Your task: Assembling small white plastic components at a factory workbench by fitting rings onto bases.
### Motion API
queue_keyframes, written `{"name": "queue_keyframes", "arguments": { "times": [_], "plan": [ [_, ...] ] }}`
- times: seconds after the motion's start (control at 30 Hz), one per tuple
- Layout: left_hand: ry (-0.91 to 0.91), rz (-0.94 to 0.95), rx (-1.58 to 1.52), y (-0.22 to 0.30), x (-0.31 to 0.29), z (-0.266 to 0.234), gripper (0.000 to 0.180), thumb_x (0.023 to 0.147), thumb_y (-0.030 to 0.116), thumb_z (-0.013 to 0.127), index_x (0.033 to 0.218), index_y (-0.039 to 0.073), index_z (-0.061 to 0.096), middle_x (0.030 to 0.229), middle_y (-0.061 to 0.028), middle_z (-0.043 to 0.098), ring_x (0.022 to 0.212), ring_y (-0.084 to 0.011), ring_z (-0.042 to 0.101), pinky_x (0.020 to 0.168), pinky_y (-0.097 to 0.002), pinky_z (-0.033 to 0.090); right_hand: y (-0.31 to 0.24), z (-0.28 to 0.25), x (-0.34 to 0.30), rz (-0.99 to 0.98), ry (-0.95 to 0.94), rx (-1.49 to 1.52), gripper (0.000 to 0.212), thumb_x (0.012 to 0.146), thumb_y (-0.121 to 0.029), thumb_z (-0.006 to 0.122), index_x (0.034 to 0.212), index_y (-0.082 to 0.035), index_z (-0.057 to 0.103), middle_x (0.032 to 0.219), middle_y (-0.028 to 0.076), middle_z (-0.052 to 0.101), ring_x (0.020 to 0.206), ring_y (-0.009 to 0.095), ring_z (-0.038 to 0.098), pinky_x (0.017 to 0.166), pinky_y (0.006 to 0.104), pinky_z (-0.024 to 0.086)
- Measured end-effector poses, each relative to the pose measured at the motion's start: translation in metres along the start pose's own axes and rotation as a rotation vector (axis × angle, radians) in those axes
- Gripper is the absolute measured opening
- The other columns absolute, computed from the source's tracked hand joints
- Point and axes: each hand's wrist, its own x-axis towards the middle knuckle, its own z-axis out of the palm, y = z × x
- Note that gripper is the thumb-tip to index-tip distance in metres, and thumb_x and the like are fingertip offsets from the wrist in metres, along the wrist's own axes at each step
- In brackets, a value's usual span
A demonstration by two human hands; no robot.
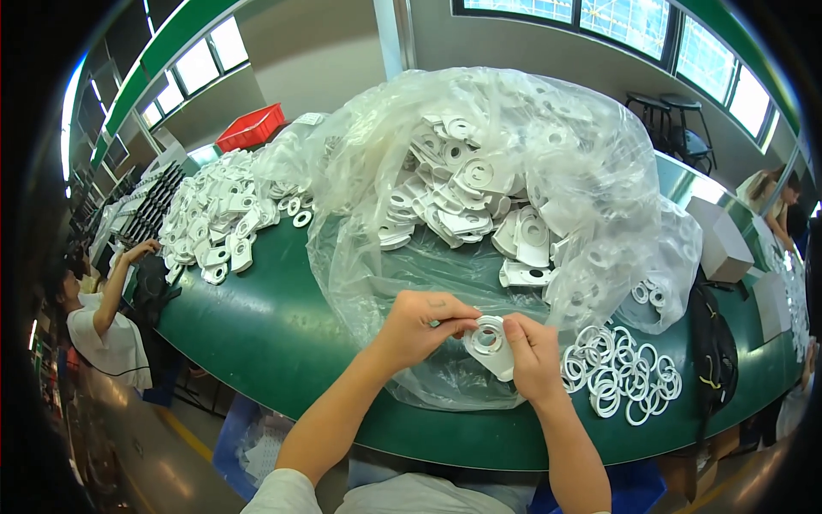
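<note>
We've got the white part [500,361] above the near end of the clear bag [360,248] on the bench [257,325]: rounded top w/ round hole (stepped rings around it), flatter tail below. Our L grip [421,325] pinches its upper-L rim; our R grip [536,355] clasps its R side.

White part [500,367], green tabletop [248,313], red bin [249,129]

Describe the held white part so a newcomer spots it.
On the green table, find the big translucent plastic bag. At its near side, between the left hand and right hand, is a white plastic part with a round opening. Unlike similar parts piled in the bag, it is hand-held.
</note>
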Motion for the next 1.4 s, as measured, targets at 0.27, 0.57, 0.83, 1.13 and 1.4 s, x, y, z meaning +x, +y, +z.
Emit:
{"name": "queue_keyframes", "arguments": {
  "times": [0.27, 0.57, 0.83, 1.13, 1.4],
  "plan": [
    [-0.003, 0.159, 0.172, -0.007, -0.002, 0.009, 0.014, 0.075, -0.002, 0.070, 0.089, -0.001, 0.069, 0.073, -0.0073, 0.067, 0.062, -0.0135, 0.063, 0.056, -0.0238, 0.050, -0.002, -0.001, -0.001, -0.009, -0.028, -0.008, 0.023, 0.091, -0.016, 0.054, 0.081, 0.002, 0.064, 0.064, 0.004, 0.060, 0.058, 0.007, 0.051, 0.052, 0.0245, 0.038],
    [0.021, -0.180, -0.168, 0.000, -0.002, 0.013, 0.017, 0.076, -0.003, 0.069, 0.092, -0.003, 0.067, 0.077, -0.0119, 0.066, 0.066, -0.0163, 0.065, 0.059, -0.0239, 0.050, -0.006, -0.001, 0.001, -0.123, 0.015, -0.206, 0.013, 0.082, -0.010, 0.059, 0.079, 0.002, 0.064, 0.065, 0.009, 0.062, 0.058, 0.019, 0.058, 0.057, 0.0281, 0.045],
    [0.210, 0.546, 0.371, 0.037, -0.008, 0.017, 0.026, 0.069, -0.003, 0.072, 0.094, 0.002, 0.067, 0.089, -0.0125, 0.067, 0.074, -0.0233, 0.067, 0.059, -0.0295, 0.055, -0.037, -0.008, -0.001, -0.848, 0.289, -0.554, 0.013, 0.064, -0.006, 0.063, 0.077, -0.005, 0.064, 0.085, 0.006, 0.064, 0.076, 0.026, 0.058, 0.069, 0.0382, 0.046],
    [0.218, 0.723, 0.330, 0.044, -0.011, 0.018, 0.026, 0.070, -0.004, 0.071, 0.095, -0.001, 0.067, 0.091, -0.0128, 0.067, 0.084, -0.0279, 0.068, 0.071, -0.0340, 0.060, -0.043, -0.012, -0.010, -0.965, 0.336, -0.582, 0.014, 0.075, -0.021, 0.065, 0.076, -0.007, 0.068, 0.084, 0.002, 0.066, 0.072, 0.021, 0.059, 0.066, 0.0370, 0.043],
    [0.228, 0.548, 0.301, 0.032, -0.007, 0.016, 0.026, 0.069, -0.003, 0.072, 0.094, 0.000, 0.067, 0.087, -0.0123, 0.067, 0.072, -0.0229, 0.067, 0.061, -0.0306, 0.055, -0.026, -0.008, 0.001, -0.758, 0.167, -0.351, 0.015, 0.080, -0.013, 0.060, 0.090, -0.004, 0.066, 0.083, 0.007, 0.066, 0.073, 0.020, 0.060, 0.067, 0.0364, 0.046]
  ]
}}
